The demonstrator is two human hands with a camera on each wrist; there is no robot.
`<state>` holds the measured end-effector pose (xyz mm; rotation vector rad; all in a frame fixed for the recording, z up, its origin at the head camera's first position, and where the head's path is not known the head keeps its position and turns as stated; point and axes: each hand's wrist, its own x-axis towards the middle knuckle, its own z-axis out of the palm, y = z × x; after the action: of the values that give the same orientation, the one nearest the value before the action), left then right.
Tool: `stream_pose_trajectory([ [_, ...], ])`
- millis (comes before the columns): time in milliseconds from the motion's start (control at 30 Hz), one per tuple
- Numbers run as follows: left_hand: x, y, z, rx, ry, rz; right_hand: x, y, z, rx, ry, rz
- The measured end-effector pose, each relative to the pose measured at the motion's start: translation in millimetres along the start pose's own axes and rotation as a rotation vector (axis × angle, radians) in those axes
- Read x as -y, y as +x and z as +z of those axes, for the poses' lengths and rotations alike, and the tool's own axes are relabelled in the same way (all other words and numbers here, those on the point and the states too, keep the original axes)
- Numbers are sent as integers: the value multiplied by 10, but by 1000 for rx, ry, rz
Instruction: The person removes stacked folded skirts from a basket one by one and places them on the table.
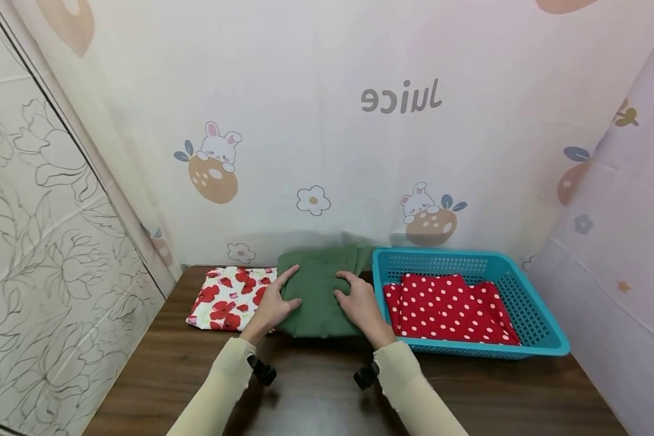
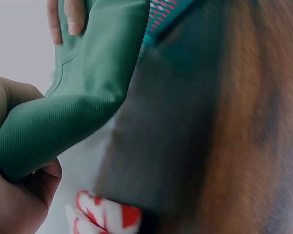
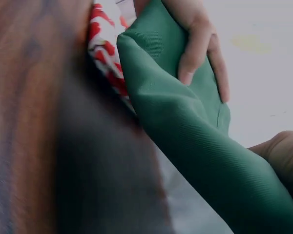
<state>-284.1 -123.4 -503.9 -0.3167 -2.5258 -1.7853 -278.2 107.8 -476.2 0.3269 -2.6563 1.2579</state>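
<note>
A folded green cloth (image 1: 318, 297), near the back of the table, lies in the grip of both hands, between a floral-print cloth at its left and a basket at its right. The left hand (image 1: 275, 303) clamps the cloth's left side: thumb and forefinger spread on the upper face, other fingers curled beneath, as the left wrist view shows. The right hand (image 1: 361, 306) holds the right side, thumb and forefinger likewise apart on the upper face; its underside fingers are largely hidden. The wrist views show a rounded fold along the near edge and a gap between it and the table. A stitched seam (image 2: 63, 68) crosses one face.

The floral-print cloth (image 1: 231, 300), white with red flowers, lies folded on the dark wood-grain table (image 1: 316, 406). The turquoise perforated basket (image 1: 556, 346) contains a red polka-dot cloth (image 1: 447, 309), also folded. Cream sleeves (image 1: 220, 381) cover the forearms, and a black device (image 1: 263, 369) sits at each wrist. Behind hangs a pale curtain (image 1: 316, 139) printed with rabbits, fruit, flowers and the mirror-reversed lettering "Juice" (image 1: 401, 97). A line-drawn floral panel (image 1: 49, 242) stands at the left.
</note>
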Motion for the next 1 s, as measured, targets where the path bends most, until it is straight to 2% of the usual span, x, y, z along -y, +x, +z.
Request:
stream_pose_trajectory([
  [233,298,62,89,0,109,9,-168,-8,298,-22,25,38],
  [367,395,103,158,-7,141,12,-281,-12,421,-41,36,58],
  [500,414,169,240,23,112,10,-438,-20,480,-87,31,59],
  [633,400,242,322,44,51,-30,-592,0,477,-121,30,45],
  [733,408,291,374,47,42,-52,-676,25,460,-121,40,40],
  [867,428,340,427,39,76,-69,-756,46,456,-113,53,49],
  [1000,448,374,440,15,175,-85,-803,48,476,-101,56,73],
])
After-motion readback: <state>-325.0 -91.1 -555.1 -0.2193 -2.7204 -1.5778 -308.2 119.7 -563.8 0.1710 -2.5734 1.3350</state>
